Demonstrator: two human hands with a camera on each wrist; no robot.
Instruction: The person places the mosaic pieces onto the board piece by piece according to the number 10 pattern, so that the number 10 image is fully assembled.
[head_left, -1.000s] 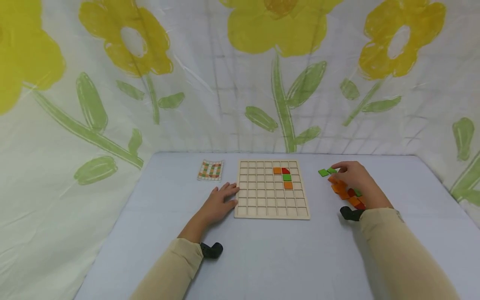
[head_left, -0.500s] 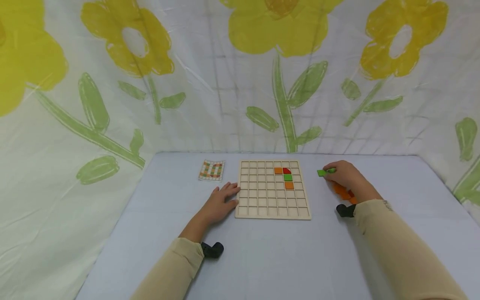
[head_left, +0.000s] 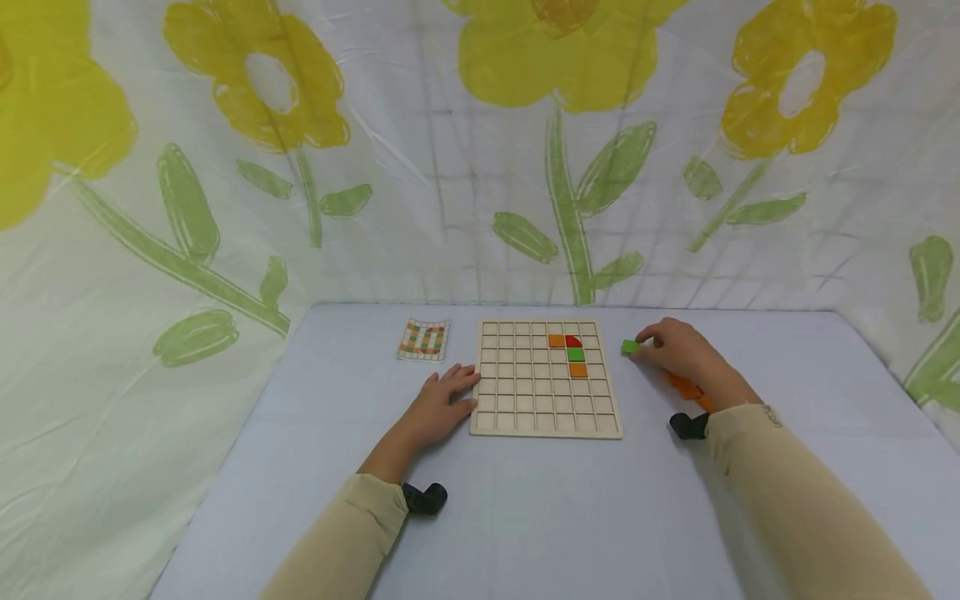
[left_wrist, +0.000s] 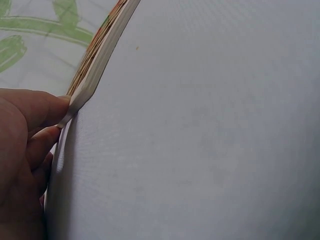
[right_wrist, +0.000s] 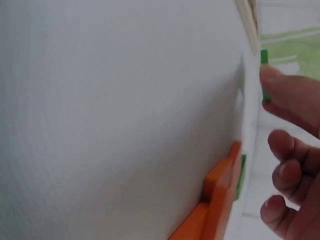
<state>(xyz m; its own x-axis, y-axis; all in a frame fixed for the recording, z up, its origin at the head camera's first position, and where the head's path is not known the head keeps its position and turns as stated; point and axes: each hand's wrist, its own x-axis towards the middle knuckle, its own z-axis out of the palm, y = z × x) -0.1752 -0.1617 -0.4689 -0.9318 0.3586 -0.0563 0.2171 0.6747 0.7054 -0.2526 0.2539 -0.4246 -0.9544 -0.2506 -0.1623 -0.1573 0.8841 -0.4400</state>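
Between thumb and index finger, my right hand point(head_left: 678, 348) pinches a green square tile point(head_left: 628, 347), just right of the wooden grid board point(head_left: 517, 408). The right wrist view has this green tile point(right_wrist: 264, 57) raised above the table, its other fingers loosely bent. My left hand point(head_left: 435, 410) lies at the board's left side, fingers spread and relaxed; in the left wrist view its thumb and a finger touch the board's edge point(left_wrist: 95, 75). On the board sit an orange tile point(head_left: 557, 341), a red rounded tile point(head_left: 573, 342), a green tile point(head_left: 575, 355) and another orange tile point(head_left: 577, 370).
Loose orange tiles point(head_left: 684, 387) lie under and behind my right hand, partly hidden by it. Another green tile point(right_wrist: 241, 177) shows behind them in the right wrist view. A patterned card point(head_left: 423, 341) lies left of the board. A flower-printed curtain point(head_left: 390, 242) stands behind the table.
My right hand has moved left from over the loose tiles toward the board, and the green tile now travels in its pinch. The left hand stays at the board's edge.
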